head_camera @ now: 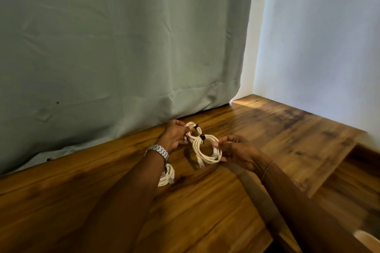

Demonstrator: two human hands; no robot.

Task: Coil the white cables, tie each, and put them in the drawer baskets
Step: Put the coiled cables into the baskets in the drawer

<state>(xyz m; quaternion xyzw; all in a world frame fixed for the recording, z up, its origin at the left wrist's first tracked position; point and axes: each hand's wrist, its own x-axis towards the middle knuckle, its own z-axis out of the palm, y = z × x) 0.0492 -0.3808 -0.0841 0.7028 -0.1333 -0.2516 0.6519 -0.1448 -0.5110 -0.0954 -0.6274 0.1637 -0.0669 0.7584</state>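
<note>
Coils lifted for stowing

Left hand (pixel 174 136) pinches the small coil (pixel 192 127); right hand (pixel 236 150) grips the large coil (pixel 207 151). Both coils hang above the table (pixel 267 129), already tied, likely bound for the drawer. Another coil (pixel 167 176) lies below the left wrist.

Both forearms reach forward from the near edge and meet at the middle. The left hand (pixel 174 136), with a metal watch (pixel 158 151) on its wrist, has its fingers curled and pinching. The right hand (pixel 236 151), with a thin bracelet (pixel 267 169) on its wrist, is cupped, thumb and fingers gripping.
</note>
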